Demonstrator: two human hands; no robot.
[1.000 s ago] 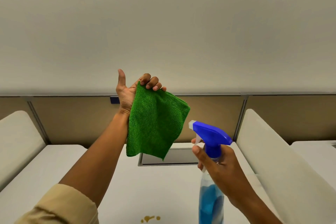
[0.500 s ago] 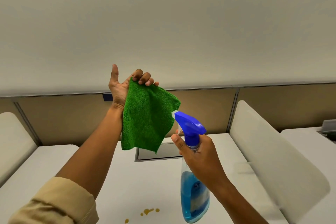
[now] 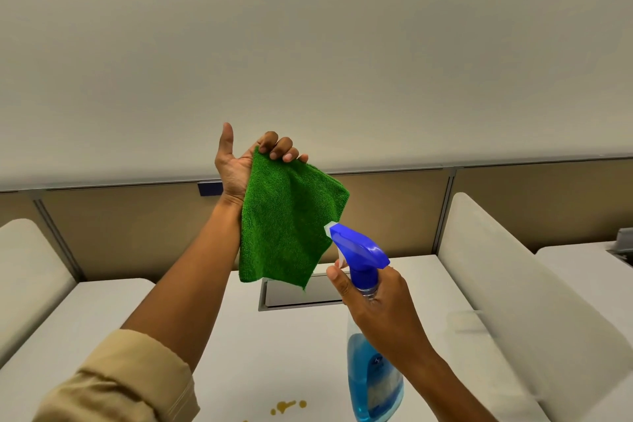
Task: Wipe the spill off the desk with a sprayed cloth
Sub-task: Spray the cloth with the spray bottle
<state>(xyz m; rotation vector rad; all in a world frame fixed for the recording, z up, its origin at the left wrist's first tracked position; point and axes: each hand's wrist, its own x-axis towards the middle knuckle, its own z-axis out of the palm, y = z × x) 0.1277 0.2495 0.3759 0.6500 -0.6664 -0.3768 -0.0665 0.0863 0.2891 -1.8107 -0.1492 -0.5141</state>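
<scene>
Green cloth (image 3: 291, 223): raised above tabletop (image 3: 281, 346), top edge pinched under curled fingers of left hand (image 3: 253, 161), thumb up; fabric hangs down, long axis near vertical, lower corner pointing at tabletop. Texture fuzzy, lightly creased. Spray bottle (image 3: 370, 353): gripped at neck by right hand (image 3: 380, 305), upright, blue nozzle just beside cloth, aimed at it. Brown spill (image 3: 287, 406): small drops on tabletop, below both hands.

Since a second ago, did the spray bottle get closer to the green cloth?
Yes. The spray bottle moved left toward the cloth; against the desk's recessed panel, its nozzle now nearly touches it.
</scene>
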